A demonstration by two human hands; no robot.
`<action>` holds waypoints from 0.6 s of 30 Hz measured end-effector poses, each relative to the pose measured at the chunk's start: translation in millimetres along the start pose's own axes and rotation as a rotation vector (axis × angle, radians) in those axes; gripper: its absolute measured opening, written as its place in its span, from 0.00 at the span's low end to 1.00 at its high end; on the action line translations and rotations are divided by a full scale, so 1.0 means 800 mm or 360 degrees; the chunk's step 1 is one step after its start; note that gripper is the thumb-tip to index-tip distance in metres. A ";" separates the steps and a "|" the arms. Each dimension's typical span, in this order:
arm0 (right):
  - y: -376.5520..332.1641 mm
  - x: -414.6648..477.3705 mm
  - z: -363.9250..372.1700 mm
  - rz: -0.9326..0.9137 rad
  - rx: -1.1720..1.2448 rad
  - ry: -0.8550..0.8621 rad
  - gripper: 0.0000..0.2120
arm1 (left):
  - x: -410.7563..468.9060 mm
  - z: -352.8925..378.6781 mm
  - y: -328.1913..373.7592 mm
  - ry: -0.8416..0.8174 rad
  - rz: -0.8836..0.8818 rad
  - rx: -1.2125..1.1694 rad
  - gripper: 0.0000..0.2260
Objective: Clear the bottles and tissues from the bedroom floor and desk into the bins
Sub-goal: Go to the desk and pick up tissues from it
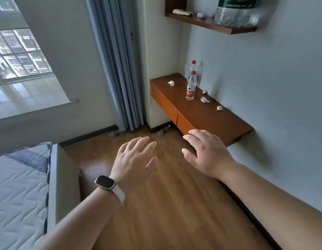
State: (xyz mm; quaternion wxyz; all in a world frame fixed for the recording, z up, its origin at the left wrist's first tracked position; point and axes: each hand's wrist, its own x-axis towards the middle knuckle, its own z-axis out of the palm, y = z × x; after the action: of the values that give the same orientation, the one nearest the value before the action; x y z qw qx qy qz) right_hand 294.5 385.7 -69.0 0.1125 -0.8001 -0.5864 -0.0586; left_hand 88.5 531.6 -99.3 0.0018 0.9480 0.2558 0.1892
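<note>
Both hands are empty with fingers spread: the left hand, a watch on its wrist, hovers over the wooden floor, and the right hand hovers at the desk's near corner. Two red-capped bottles stand upright near the desk's far wall-side corner, four crumpled tissues scattered along its top. A dark bottle lies on its side at the skirting below the desk's far end, cap pointing right, and another bottle lies beneath the curtain.

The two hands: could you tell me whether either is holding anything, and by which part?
Nothing is held: the left hand and right hand are both open and empty.
</note>
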 end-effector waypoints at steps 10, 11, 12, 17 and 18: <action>0.039 0.068 0.016 0.0225 -0.0067 -0.0077 0.26 | 0.113 0.037 -0.040 -0.0022 0.0139 -0.0120 0.19; 0.047 0.075 0.019 0.0236 -0.0068 -0.0070 0.26 | 0.124 0.044 -0.040 -0.0031 0.0150 -0.0124 0.19; 0.055 0.080 0.023 0.0246 -0.0067 -0.0071 0.26 | 0.134 0.050 -0.039 -0.0038 0.0164 -0.0119 0.19; 0.114 0.127 0.057 0.0287 -0.0040 -0.0134 0.26 | 0.203 0.082 -0.035 -0.0097 0.0220 -0.0093 0.21; 0.128 0.140 0.065 0.0289 -0.0029 -0.0145 0.26 | 0.221 0.090 -0.033 -0.0121 0.0220 -0.0068 0.21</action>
State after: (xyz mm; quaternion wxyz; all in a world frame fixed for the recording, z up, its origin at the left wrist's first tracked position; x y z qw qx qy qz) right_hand 424.3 473.0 -105.5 0.0834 -0.8528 -0.5153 -0.0169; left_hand 242.2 647.1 -105.7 0.0188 0.9697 0.1855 0.1581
